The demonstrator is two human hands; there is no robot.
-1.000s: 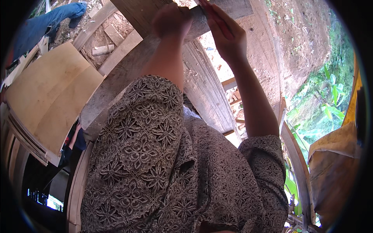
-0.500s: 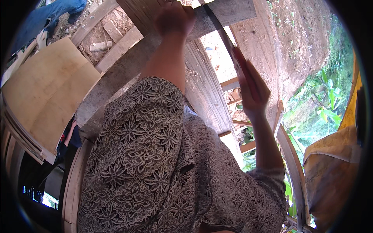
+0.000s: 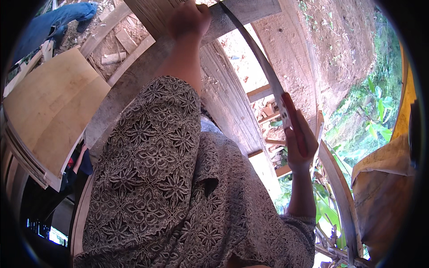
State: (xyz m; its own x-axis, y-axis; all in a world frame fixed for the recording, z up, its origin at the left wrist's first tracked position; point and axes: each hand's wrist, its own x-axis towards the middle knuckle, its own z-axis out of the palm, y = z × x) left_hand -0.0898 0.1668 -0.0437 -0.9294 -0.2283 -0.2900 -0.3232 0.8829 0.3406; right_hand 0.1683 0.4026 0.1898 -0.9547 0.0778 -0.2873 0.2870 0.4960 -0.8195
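My right hand (image 3: 300, 145) is closed around the red handle of a handsaw (image 3: 264, 62). The saw's long dark blade slants up and left, and its far end meets a grey wooden plank (image 3: 257, 11) near the top edge. My left hand (image 3: 190, 20) is closed in a fist where that plank meets a brown wooden board (image 3: 149, 15), left of the blade. The fingers appear to grip the brown board, though their tips are hidden. Both forearms come out of patterned sleeves.
Wide weathered planks (image 3: 223, 85) lie below the cut, with gaps showing scraps beneath. Plywood sheets (image 3: 53, 107) are stacked at left. A person's leg in blue trousers (image 3: 58, 24) shows at upper left; another person's arm (image 3: 80, 158) is lower down. A yellow-brown sheet (image 3: 384, 192) hangs at right.
My right hand has drawn the saw down and toward me, so more of the blade shows. My left hand keeps its grip; the whole view has shifted slightly.
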